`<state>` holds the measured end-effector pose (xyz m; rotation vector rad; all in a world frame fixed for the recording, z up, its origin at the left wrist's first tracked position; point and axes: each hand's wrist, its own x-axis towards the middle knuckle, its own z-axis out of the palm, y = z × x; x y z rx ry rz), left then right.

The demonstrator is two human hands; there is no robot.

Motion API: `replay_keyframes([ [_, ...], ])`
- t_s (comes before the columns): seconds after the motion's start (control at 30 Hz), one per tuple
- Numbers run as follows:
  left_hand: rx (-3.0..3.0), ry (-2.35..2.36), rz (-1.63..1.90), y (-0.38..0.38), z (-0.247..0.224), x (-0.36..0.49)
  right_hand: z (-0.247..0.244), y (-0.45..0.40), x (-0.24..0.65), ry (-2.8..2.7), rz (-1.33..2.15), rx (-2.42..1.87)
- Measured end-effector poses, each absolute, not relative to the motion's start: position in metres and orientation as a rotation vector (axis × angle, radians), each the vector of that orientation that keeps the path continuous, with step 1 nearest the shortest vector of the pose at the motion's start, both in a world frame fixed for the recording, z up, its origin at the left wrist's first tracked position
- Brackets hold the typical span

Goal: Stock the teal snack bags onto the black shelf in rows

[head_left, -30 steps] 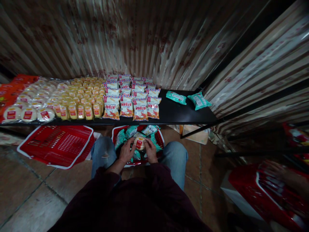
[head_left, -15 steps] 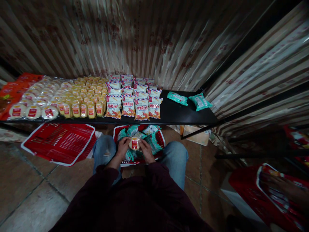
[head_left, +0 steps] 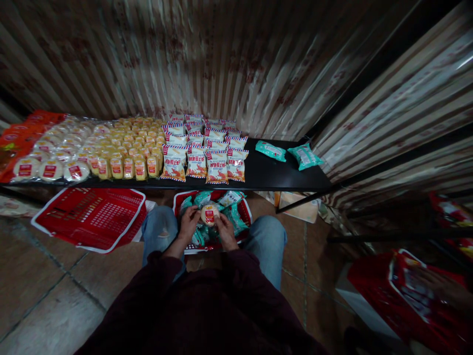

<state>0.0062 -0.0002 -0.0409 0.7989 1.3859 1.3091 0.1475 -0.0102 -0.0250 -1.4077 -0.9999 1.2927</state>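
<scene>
A round pack with a red label point(head_left: 209, 215) is pinched between my two hands, over a red basket point(head_left: 249, 209) of teal snack bags point(head_left: 236, 220). My left hand point(head_left: 188, 224) grips its left edge, and my right hand point(head_left: 225, 230) holds the right edge. Beyond the basket, on a black shelf point(head_left: 273, 176), stand rows of white snack bags point(head_left: 217, 166). To their left are small yellow packs point(head_left: 140, 166) and round white packs point(head_left: 50, 170). Two teal bags point(head_left: 271, 150) lie toward the shelf's right end.
An empty-looking red basket point(head_left: 92, 217) with a white rim is on the tiled floor at left. Orange packages point(head_left: 22, 138) fill the shelf's far left. At lower right, a blurred hand point(head_left: 443, 288) is over another red container point(head_left: 373, 276).
The round pack has shifted slightly right and tilted between my fingers, its label turned a little. The blurred hand at lower right has moved slightly.
</scene>
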Motion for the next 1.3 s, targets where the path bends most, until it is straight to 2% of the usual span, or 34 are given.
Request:
replay_keyframes([
  [0.23, 0.913, 1.321, 1.204, -0.005, -0.032, 0.004, -0.022, -0.008, 0.146, -1.133, 1.108, -1.456],
  [0.6, 0.551, 1.141, 1.268, -0.005, -0.033, 0.01, -0.003, -0.021, 0.132, -1.679, 0.753, -1.338],
  [1.0, 0.01, 0.841, 1.239, -0.001, -0.016, 0.007, -0.006, -0.025, 0.134, -1.75, 0.584, -1.322],
  [1.3, 0.025, 0.843, 1.208, 0.0, -0.014, 0.007, -0.009, -0.02, 0.135, -1.641, 0.564, -1.398],
])
